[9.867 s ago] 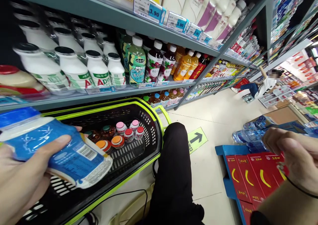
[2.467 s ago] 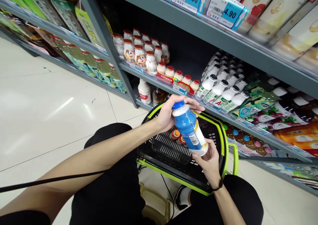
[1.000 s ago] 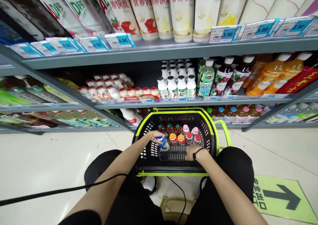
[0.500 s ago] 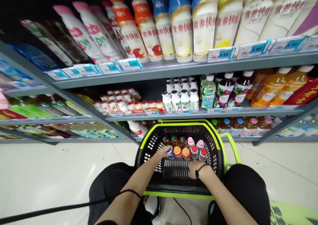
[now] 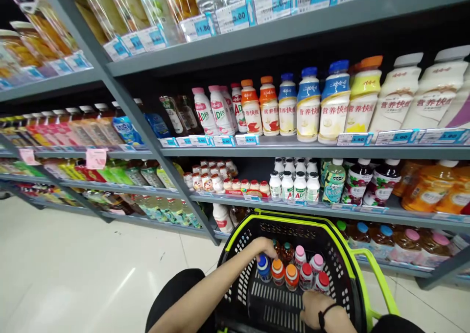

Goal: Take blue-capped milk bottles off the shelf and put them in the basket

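A black shopping basket (image 5: 253,318) with a lime-green rim stands before the shelves, holding small drink bottles in rows. My left hand (image 5: 265,247) reaches into its back left, fingers curled down round a brown bottle with a dark cap, mostly hidden by the hand. Another brown bottle (image 5: 287,252) stands to its right. In front are a blue-capped bottle (image 5: 264,268) and two orange-capped bottles (image 5: 278,271). Pink-capped bottles (image 5: 300,256) and red-capped bottles (image 5: 306,275) fill the right side. Closed, my right hand (image 5: 317,307) is low in front of the red-capped ones; its fingertips are hidden.
Shelves (image 5: 293,151) of drinks rise close behind the basket, with white bottles (image 5: 288,183) and tall milk-drink bottles (image 5: 308,105). The basket's green handle (image 5: 380,279) sticks out to the right. Tiled floor (image 5: 121,274) spreads at the left.
My view has tilted up and turned left, showing more shelving. My left hand has gone from the blue-capped bottle back to the brown bottles. My right hand stays closed near the red-capped bottles.
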The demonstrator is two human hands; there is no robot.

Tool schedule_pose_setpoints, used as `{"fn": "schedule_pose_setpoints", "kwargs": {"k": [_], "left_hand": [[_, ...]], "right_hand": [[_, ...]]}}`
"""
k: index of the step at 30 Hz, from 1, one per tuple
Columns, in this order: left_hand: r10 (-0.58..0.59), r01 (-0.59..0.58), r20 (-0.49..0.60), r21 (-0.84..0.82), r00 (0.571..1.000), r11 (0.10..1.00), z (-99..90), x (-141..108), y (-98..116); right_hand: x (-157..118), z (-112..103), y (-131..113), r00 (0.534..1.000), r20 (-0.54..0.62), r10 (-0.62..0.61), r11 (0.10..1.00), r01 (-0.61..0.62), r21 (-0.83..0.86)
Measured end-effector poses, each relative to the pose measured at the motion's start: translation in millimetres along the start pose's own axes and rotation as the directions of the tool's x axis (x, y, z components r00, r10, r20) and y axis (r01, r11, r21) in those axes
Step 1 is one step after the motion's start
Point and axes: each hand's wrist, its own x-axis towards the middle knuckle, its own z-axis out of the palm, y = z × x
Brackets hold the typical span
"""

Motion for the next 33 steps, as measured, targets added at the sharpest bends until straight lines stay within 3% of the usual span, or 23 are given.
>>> {"fn": "schedule_pose_setpoints", "kwargs": {"k": [3, 5, 6, 7, 8, 10, 11, 13, 14, 15, 16, 17, 22, 25, 27, 30, 33], "left_hand": [[0.118, -0.122, 0.032, 0.152, 0.992, 0.981, -28.6, -31, 55], [0.293, -0.269, -0.083, 0.225, 0.952, 0.937, -51.1, -62, 100], [0.375, -0.322, -0.178, 0.265, 0.91, 0.909, -63.7, -77, 125], [0.47, -0.375, -0.298, 0.323, 0.831, 0.869, -77.2, -91, 150], [0.598, -0.413, -0.459, 0.445, 0.656, 0.795, -91.5, -101, 174], [0.729, -0.425, -0.616, 0.598, 0.299, 0.68, -120.7, -107, 217], [0.735, -0.404, -0.653, 0.632, 0.18, 0.661, -134.5, -103, 234], [0.71, -0.398, -0.704, 0.648, 0.014, 0.65, -157.9, -83, 256], [0.715, -0.406, -0.698, 0.667, -0.047, 0.625, -166.9, -69, 263], [0.719, -0.403, -0.691, 0.68, -0.072, 0.613, -174.1, -56, 266], [0.706, -0.405, -0.705, 0.665, -0.065, 0.627, -179.8, -43, 268], [0.679, -0.412, -0.734, 0.628, -0.031, 0.66, -184.3, -33, 269], [0.574, -0.569, -0.779, 0.36, 0.253, 0.74, -198.5, -11, 269], [0.522, -0.621, -0.785, 0.234, 0.333, 0.748, -202.5, -9, 270], [0.505, -0.643, -0.796, 0.2, 0.333, 0.74, -202.9, -9, 270], [0.506, -0.677, -0.81, 0.195, 0.297, 0.71, -200.2, -13, 265], [0.544, -0.701, -0.817, 0.274, 0.192, 0.658, -193.6, -26, 257]], "right_hand": [[2, 2, -1, 1.0, -0.025, 0.002, 1.0, -0.002, -0.014], [4, 3, -2, 0.999, -0.041, 0.006, 1.0, -0.006, -0.019], [5, 3, -3, 0.999, -0.047, 0.01, 1.0, -0.01, -0.02], [5, 3, -3, 0.999, -0.052, 0.015, 1.0, -0.016, -0.018], [5, 2, -4, 0.998, -0.055, 0.02, 1.0, -0.021, -0.015], [4, 1, -3, 0.997, -0.064, 0.03, 1.0, -0.031, -0.007], [3, 0, -2, 0.997, -0.07, 0.033, 0.999, -0.034, -0.003], [2, -1, 1, 0.996, -0.078, 0.04, 0.999, -0.04, 0.004], [2, -2, 2, 0.996, -0.08, 0.046, 0.999, -0.046, 0.006], [2, -3, 4, 0.996, -0.079, 0.052, 0.999, -0.051, 0.008], [1, -3, 6, 0.995, -0.078, 0.054, 0.999, -0.054, 0.009], [1, -4, 7, 0.996, -0.076, 0.054, 0.999, -0.053, 0.011], [0, -6, 4, 0.994, -0.109, 0.016, 1.0, -0.015, 0.01], [-1, -5, -2, 0.99, -0.137, -0.016, 1.0, 0.018, 0.019], [-1, -3, -3, 0.989, -0.148, -0.025, 0.999, 0.03, 0.031], [0, 0, -1, 0.985, -0.171, -0.013, 0.999, 0.021, 0.045], [2, 2, 5, 0.98, -0.197, -0.006, 0.997, 0.02, 0.07]]}}
